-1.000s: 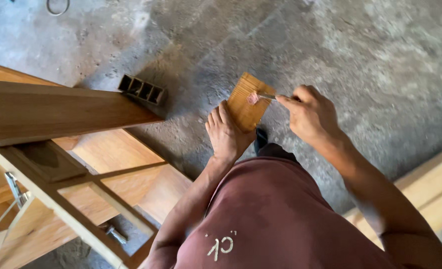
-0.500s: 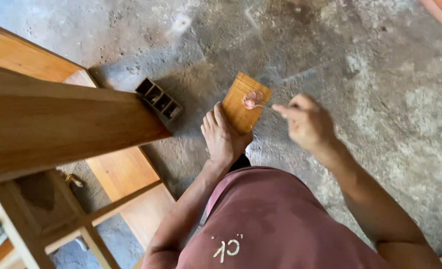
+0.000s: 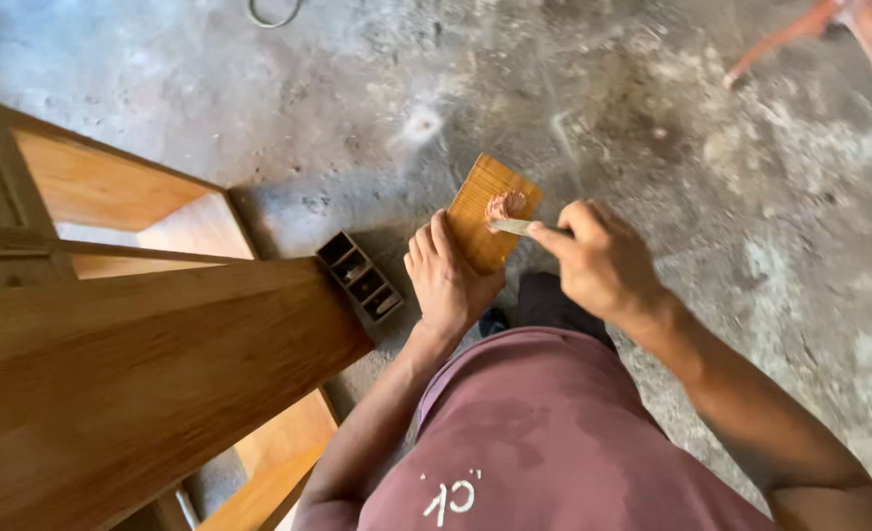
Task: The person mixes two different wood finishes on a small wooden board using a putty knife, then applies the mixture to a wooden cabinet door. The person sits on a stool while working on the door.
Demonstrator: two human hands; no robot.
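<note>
Left hand (image 3: 446,285) grips small board (image 3: 485,211); right hand (image 3: 603,261) pinches spatula (image 3: 511,226).

The left hand (image 3: 446,280) covers the near lower part of the small wooden board (image 3: 490,211), so its grip underneath cannot be seen. The handle of the putty knife (image 3: 511,226) disappears inside the right hand (image 3: 598,261). The wooden cabinet (image 3: 131,364) runs off the left and bottom edges, and a reddish chair leg (image 3: 829,29) is cut by the top right corner
</note>
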